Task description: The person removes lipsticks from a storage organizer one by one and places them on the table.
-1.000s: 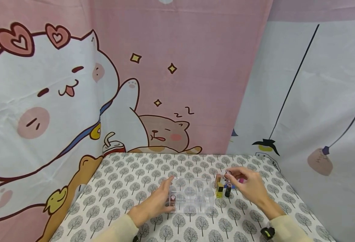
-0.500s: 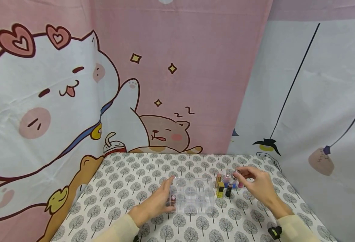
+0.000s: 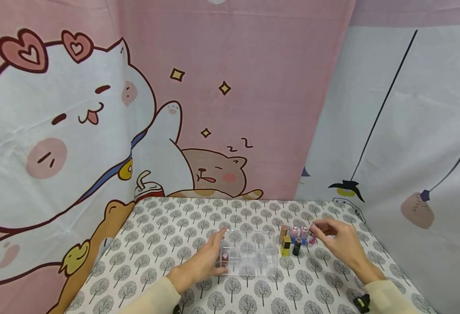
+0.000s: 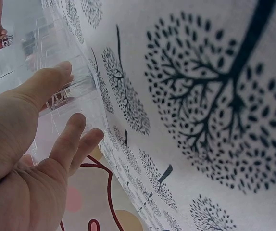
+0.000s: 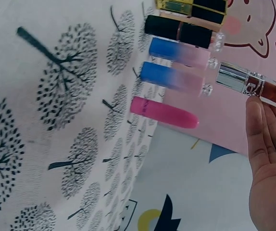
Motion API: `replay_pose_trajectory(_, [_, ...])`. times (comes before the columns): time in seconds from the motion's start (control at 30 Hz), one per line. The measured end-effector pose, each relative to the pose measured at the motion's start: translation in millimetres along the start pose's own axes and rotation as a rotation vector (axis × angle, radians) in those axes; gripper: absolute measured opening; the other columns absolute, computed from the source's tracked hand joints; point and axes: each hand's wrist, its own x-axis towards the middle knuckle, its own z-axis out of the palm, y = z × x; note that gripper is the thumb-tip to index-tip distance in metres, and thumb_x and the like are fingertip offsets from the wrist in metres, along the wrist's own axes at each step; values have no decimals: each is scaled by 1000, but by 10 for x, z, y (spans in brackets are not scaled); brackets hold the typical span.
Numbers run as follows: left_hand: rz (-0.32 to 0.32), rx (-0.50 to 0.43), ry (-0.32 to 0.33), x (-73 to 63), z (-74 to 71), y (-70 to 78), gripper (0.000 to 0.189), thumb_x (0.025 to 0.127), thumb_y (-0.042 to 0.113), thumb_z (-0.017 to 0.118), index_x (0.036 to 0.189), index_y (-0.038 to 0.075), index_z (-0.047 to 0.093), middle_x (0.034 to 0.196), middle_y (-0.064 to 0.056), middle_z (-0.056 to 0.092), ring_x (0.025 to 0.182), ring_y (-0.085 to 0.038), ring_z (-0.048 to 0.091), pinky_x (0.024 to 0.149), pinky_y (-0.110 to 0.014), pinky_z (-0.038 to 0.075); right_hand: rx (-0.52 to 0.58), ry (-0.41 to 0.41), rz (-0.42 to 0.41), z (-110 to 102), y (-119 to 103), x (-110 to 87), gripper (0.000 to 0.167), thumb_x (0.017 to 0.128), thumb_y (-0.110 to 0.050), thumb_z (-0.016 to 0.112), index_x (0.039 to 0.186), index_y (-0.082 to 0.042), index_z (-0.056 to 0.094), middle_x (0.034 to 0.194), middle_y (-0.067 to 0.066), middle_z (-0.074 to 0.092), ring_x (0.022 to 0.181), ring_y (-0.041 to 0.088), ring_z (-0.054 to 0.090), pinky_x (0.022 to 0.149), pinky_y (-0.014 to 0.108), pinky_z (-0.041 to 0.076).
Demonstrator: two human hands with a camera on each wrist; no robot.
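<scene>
My left hand [image 3: 204, 261] holds the left end of a clear divided organizer [image 3: 249, 274], thumb at the near side and fingers at the far side. A dark red lip gloss [image 3: 225, 258] stands in its front left compartment. My right hand [image 3: 341, 242] pinches a lip gloss tube [image 5: 236, 79] with a silver cap and red-brown body, above the table to the right. Close by stand two blue-and-pink tubes [image 5: 171, 77], a bright pink tube [image 5: 164, 113] and a black lipstick [image 5: 179, 31]. The fingers partly cover the held tube in the head view.
A yellow tube with a gold-toned cap [image 3: 285, 247] and a rose-gold tube [image 3: 283, 234] stand between the organizer and the other tubes. Tree-patterned cloth [image 3: 167, 235] covers the table. Cartoon-printed curtains [image 3: 269, 109] hang behind it and at both sides.
My right hand has moved to the right with the lip gloss tube, past the blue-and-pink tubes, uncovering them. My left hand stays on the organizer.
</scene>
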Motion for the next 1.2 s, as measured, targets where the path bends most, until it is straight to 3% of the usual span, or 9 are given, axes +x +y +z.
replay_pose_trajectory(0.17, [6, 7, 3, 12, -7, 4, 133, 90, 25, 102, 186, 13, 10, 182, -31, 38, 153, -49, 64, 130, -58, 58, -20, -37, 36, 13, 41, -26, 22, 104, -26, 91, 122, -14, 87, 101, -2, 90, 82, -3, 78, 73, 21, 67])
replay_pose_trajectory(0.8, [11, 6, 5, 0, -19, 21, 134, 89, 26, 103, 186, 12, 11, 184, -36, 34, 158, -53, 59, 131, -61, 56, -29, -158, 126, 118, 179, -92, 26, 104, -31, 91, 119, -10, 87, 99, -2, 89, 82, 2, 79, 75, 22, 68])
replay_pose_trajectory(1.2, [-1, -1, 1, 13, 11, -14, 135, 89, 26, 103, 186, 13, 10, 184, -33, 35, 157, -51, 60, 131, -59, 56, -35, -212, 177, 180, 242, -123, 28, 104, -35, 91, 118, -12, 86, 99, -3, 88, 83, 1, 77, 76, 20, 66])
